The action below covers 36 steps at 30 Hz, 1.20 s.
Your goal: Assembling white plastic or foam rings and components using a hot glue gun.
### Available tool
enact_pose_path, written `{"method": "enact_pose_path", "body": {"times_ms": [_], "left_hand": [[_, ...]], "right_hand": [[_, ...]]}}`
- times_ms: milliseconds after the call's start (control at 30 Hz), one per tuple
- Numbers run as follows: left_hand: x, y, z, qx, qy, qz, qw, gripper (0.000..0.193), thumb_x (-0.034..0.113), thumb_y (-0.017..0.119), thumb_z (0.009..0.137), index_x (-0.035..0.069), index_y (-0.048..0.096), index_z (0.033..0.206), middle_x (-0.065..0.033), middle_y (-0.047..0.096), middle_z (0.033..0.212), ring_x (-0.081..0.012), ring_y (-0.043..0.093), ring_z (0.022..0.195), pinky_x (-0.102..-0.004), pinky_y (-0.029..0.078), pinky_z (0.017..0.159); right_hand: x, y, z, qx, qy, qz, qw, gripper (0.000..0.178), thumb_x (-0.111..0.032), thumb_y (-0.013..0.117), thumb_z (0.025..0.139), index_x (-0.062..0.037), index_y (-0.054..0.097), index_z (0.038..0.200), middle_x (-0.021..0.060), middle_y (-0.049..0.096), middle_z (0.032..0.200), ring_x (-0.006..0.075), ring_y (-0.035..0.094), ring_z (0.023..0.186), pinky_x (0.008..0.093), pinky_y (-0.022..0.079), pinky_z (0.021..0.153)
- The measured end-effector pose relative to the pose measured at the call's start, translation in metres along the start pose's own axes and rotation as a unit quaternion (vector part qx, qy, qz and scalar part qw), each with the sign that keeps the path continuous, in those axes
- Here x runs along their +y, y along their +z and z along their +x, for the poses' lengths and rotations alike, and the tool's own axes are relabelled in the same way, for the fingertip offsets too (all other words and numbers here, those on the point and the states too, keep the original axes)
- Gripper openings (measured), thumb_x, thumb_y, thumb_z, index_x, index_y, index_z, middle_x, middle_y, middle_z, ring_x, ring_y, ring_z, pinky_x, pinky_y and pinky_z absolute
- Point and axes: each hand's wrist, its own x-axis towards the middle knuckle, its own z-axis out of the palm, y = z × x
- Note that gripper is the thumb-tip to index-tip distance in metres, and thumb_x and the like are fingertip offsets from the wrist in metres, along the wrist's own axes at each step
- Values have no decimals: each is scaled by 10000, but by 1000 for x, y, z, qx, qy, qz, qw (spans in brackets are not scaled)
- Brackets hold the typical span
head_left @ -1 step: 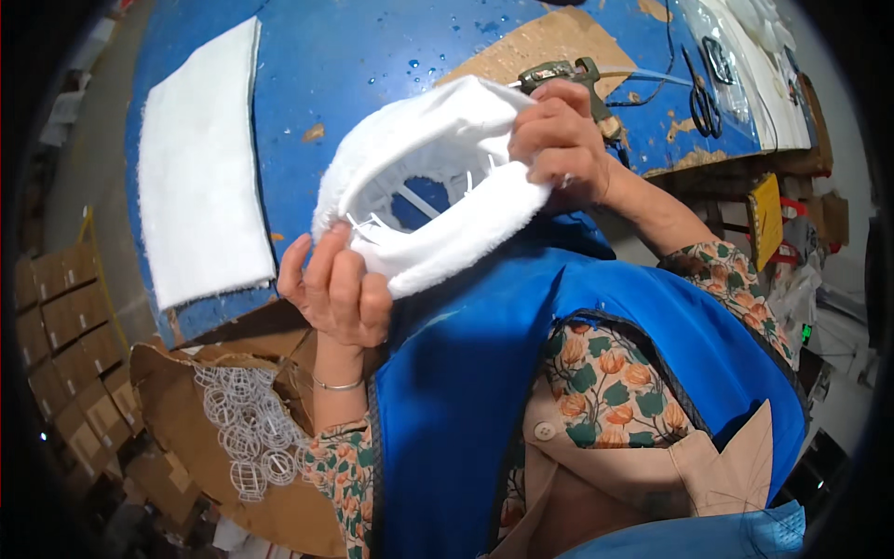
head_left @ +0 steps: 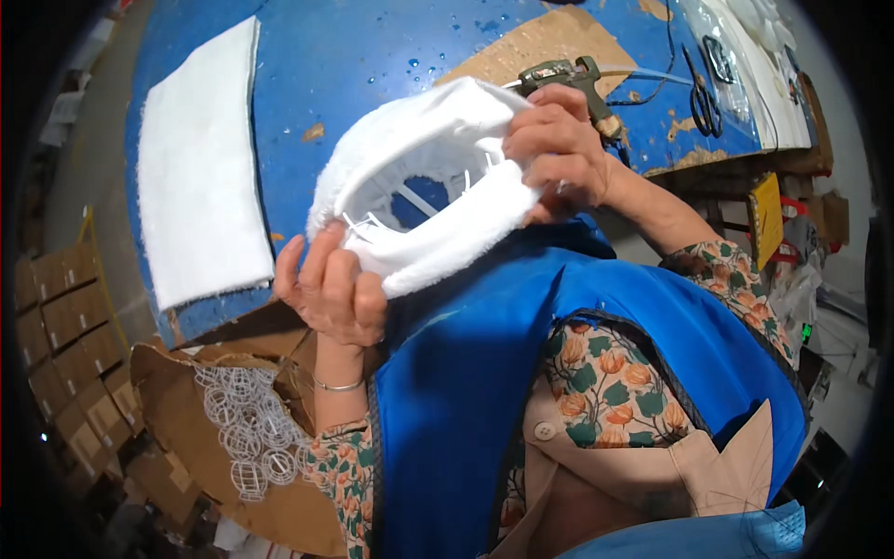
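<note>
Between my hands is a white plush fabric cover (head_left: 470, 238), drawn around a white wire frame (head_left: 466, 182) whose thin prongs poke up inside the opening. Blue tabletop and a pale bar show through the hole. My left hand (head_left: 332, 291) pinches the cover's lower left edge, fingers curled. At its upper right end, my right hand (head_left: 562, 149) grips the fabric with bent fingers. Just beyond that hand, a dark green glue gun (head_left: 559, 74) lies on a brown cardboard sheet (head_left: 521, 47).
A flat white plush piece (head_left: 200, 168) lies on the blue table (head_left: 307, 47) at left. Black scissors (head_left: 703, 98) and clear plastic bags are at the far right. Below left, a cardboard box (head_left: 177, 419) holds several white wire frames (head_left: 256, 429). Stacked cartons (head_left: 70, 317) stand beyond.
The cover and both hands have shifted very slightly to the left. Both hands keep their hold on the fabric.
</note>
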Motion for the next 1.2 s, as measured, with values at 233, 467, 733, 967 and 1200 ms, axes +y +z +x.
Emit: {"method": "enact_pose_path", "body": {"times_ms": [233, 467, 733, 967, 1200], "left_hand": [[5, 9, 2, 57, 24, 71, 996, 188, 160, 587, 838, 104, 442, 944, -69, 468, 901, -238, 577, 935, -530, 369, 912], [16, -4, 3, -1, 40, 120, 992, 111, 180, 538, 835, 128, 509, 929, -20, 478, 818, -161, 534, 880, -537, 343, 914], [-12, 9, -25, 49, 118, 150, 980, 187, 312, 535, 887, 132, 485, 893, -21, 512, 917, -154, 522, 939, -474, 369, 912], [18, -9, -12, 47, -151, -91, 983, 134, 199, 520, 912, 74, 519, 962, -77, 507, 1040, -225, 478, 977, -421, 384, 888], [6, 6, 21, 140, -448, -270, 841, 444, 39, 602, 837, -33, 449, 1247, -131, 483, 1130, -188, 503, 921, -298, 413, 814]], "right_hand": [[-2, -2, -3, -23, -31, -50, 998, 198, -134, 636, 684, -95, 518, 838, 46, 564, 830, 213, 610, 798, 411, 391, 853], [-16, 8, 3, 7, 29, -39, 999, 123, -155, 609, 732, -124, 537, 826, 21, 494, 731, 195, 588, 740, 422, 351, 826], [3, 20, -31, 38, -28, -134, 990, 300, -143, 688, 646, -173, 629, 939, 20, 592, 1013, 200, 580, 969, 443, 316, 975], [-20, 28, -16, 65, 95, 90, 989, 195, -165, 662, 808, -93, 610, 981, 93, 610, 988, 254, 590, 911, 397, 422, 864], [-18, 12, 34, -16, 428, 183, 885, 309, -275, 654, 843, -68, 609, 1068, 26, 522, 753, 85, 485, 673, 227, 408, 612]]}}
